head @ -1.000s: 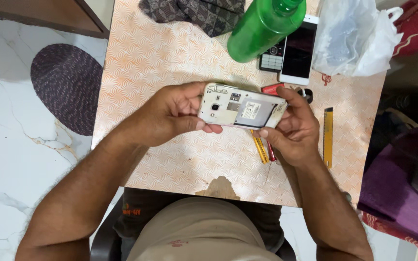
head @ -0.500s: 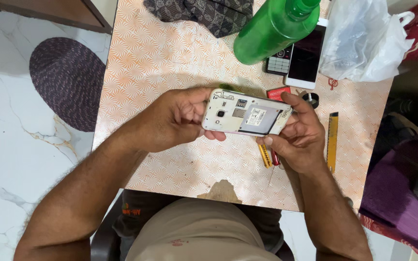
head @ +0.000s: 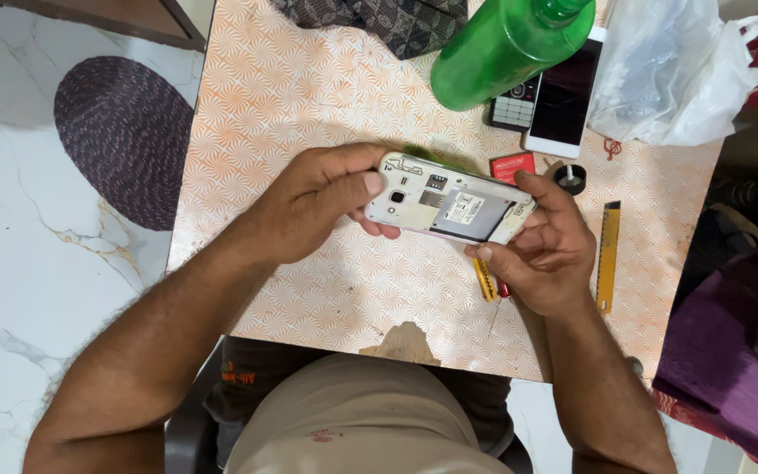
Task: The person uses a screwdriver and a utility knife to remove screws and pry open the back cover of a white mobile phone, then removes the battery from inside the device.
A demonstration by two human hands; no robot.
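Phone [head: 449,208], white, its back cover off and its insides showing, is held above the bench [head: 309,96] between both hands. Left hand [head: 322,206] grips its camera end, fingers [head: 370,183] closed over the edge; right hand [head: 546,250] clasps the other end. A grey label sits in the battery bay. Just behind lies a small red box [head: 512,164] and a black ring [head: 570,177]. Further back stand a green bottle [head: 506,48], a keypad phone [head: 515,107] and a white smartphone [head: 563,101], beside a white plastic bag [head: 668,70]. A yellow knife [head: 607,254] lies right of the hand; what seem yellow and red tools [head: 484,281] are partly hidden beneath it.
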